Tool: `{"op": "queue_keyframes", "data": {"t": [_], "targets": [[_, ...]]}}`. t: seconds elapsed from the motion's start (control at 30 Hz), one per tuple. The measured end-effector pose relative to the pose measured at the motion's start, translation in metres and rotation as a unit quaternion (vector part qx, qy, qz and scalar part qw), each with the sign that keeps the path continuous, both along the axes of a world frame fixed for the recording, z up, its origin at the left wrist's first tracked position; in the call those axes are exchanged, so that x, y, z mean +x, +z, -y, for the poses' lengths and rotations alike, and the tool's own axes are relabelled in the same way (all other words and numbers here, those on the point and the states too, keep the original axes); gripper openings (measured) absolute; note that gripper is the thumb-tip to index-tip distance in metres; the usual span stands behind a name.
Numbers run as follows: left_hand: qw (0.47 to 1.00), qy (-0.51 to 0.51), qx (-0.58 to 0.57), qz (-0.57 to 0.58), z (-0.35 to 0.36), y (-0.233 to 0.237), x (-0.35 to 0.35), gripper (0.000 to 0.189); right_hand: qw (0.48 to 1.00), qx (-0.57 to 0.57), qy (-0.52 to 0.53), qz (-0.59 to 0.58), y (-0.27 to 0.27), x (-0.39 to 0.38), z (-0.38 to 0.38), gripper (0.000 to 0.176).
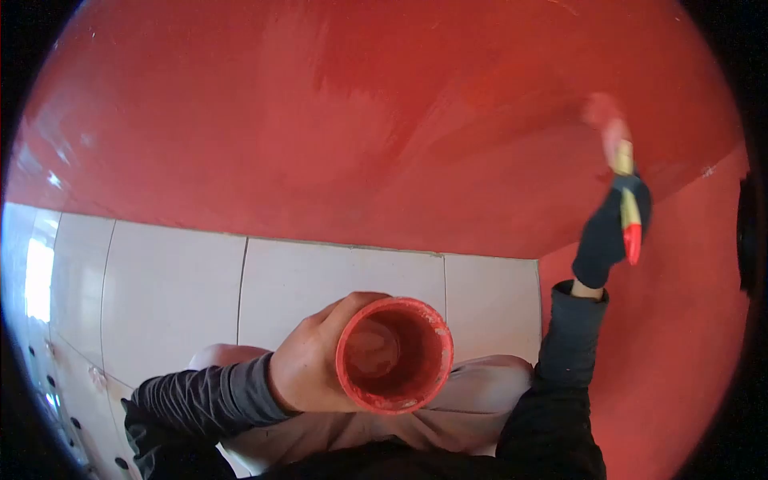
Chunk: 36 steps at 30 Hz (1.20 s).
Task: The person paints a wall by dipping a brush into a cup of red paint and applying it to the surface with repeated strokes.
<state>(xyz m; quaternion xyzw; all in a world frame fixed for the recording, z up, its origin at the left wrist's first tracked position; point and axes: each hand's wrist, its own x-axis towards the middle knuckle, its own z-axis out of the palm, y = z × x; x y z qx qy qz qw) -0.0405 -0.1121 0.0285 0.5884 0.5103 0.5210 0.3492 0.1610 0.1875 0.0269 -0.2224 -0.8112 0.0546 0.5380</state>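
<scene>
Head view: left hand grips paint cup; gloved right hand grips blurred brush.

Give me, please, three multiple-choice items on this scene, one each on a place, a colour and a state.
1. Where is the brush? A in a bucket B up at the red wall C on a shelf
2. What colour is the glove on the right hand? A white B black C yellow
3. How does the left hand hold the cup? A lidded B upside down C mouth open toward the camera
Answers: B, bristles at the wall; B, dark glove grips the handle; C, its paint-smeared inside shows.
</scene>
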Motion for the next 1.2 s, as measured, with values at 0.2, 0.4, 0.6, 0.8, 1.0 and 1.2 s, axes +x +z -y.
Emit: {"op": "queue_keyframes", "data": {"t": [0.2,0.4,0.6,0.8,1.0,1.2], "targets": [[0.998,0.017,0.027,-0.047,0.001,0.002,0.003,0.088,0.977,-0.209,0.034,-0.003,-0.076,0.000,0.023,0.018],[0.997,-0.008,0.071,-0.010,-0.005,-0.006,0.005,0.085,0.914,0.017,0.223,0.338,-0.096,-0.015,0.031,0.017],[0.998,-0.001,0.065,0.003,-0.009,-0.005,0.009,0.081,0.957,0.031,0.089,0.274,-0.050,0.194,-0.127,0.012],[0.997,0.024,0.068,0.010,-0.009,-0.005,0.013,0.079,0.975,0.068,-0.079,0.194,-0.076,0.058,-0.028,0.008],[0.997,0.014,0.067,0.035,-0.011,-0.004,0.020,0.078,0.896,-0.327,0.078,0.290,-0.112,0.046,0.007,0.025],[0.995,0.025,0.089,0.023,-0.013,-0.004,0.019,0.073,0.907,-0.303,0.181,0.231,-0.056,0.019,0.026,0.010]]}}
